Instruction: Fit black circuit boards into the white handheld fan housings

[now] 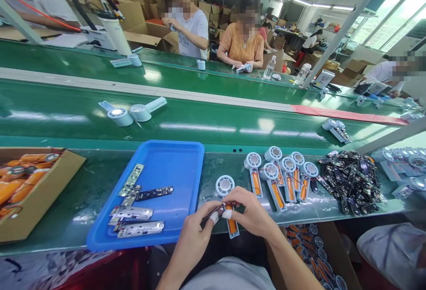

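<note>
In front of me a small handheld fan (225, 185) lies at the bench edge, its round head away from me and an orange battery (232, 225) showing in its open handle. My left hand (203, 223) pinches a narrow dark circuit board (213, 212), seen nearly edge-on. Just over the fan's handle, my right hand (246, 210) is closed, with thumb and fingertips meeting the end of the board. Whatever those fingertips pinch is too small to make out. White wraps cover fingertips on both hands.
Several open fans (274, 174) and a heap of black circuit boards (351, 183) lie right. Left are a blue tray (179, 166) with boards and metal strips, and a carton (49, 197) of orange batteries. Beyond runs a green conveyor (199, 117); people work across it.
</note>
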`<state>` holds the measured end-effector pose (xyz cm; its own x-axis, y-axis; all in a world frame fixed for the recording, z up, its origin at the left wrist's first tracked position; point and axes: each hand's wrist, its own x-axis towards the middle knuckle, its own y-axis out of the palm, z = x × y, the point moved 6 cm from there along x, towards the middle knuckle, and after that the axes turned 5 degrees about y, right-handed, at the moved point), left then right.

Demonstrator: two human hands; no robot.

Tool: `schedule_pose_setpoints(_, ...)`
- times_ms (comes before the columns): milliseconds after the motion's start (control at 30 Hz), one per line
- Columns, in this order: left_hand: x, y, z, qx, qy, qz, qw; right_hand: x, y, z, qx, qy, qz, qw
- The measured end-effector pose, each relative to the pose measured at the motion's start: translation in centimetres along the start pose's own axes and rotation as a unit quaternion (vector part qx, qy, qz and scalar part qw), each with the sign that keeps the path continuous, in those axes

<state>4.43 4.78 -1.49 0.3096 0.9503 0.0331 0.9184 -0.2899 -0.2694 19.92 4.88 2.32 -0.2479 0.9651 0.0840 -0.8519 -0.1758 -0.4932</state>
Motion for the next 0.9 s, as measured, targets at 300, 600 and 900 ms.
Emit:
schedule_pose_setpoints(300,-0.7,1.0,-1.7,0.052,-0.012,0.063,0.997,-1.9,1.7,-2.8,-0.073,0.067,-0.074,0.992)
schedule_pose_setpoints(600,7.8,-12.4,-1.9,0.265,-0.029,-0.091,0.959,-3.2,1.3,-2.6,-0.13,-0.109,-0.253,0.953)
schedule_pose_setpoints(900,23.0,-27.6,2.4,0.424,-0.172,-0.226,0.86,-2.8,1.9,-2.9,-0.147,-0.097,-0.23,0.957)
